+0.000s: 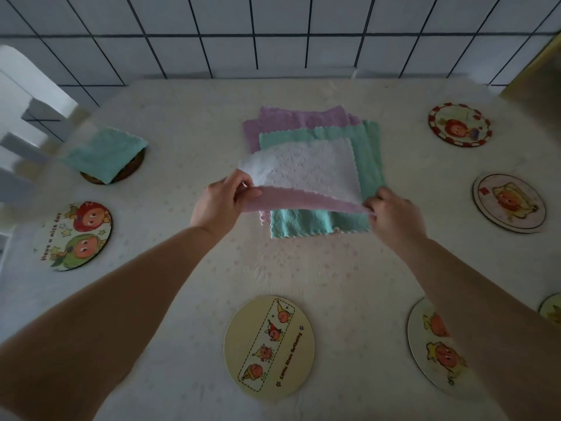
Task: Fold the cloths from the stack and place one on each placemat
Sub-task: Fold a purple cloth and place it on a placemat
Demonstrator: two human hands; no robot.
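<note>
A stack of cloths [315, 123] in purple and teal lies at the table's middle. My left hand [220, 203] and my right hand [393, 214] each pinch a near corner of the top cloth [306, 171], white on top and pink underneath, lifted off the stack. A folded teal cloth [104, 153] rests on the dark round placemat [133, 168] at far left. Other round cartoon placemats lie bare: one at the left [73, 235], one at front centre [268, 347], one at front right [431, 344], and two on the right [508, 202], [460, 124].
A cream tablecloth [303, 268] covers the table, which stands against a white tiled wall [273, 34]. A white chair [21, 110] stands at the far left. The edge of one more placemat [552, 308] shows at the right border.
</note>
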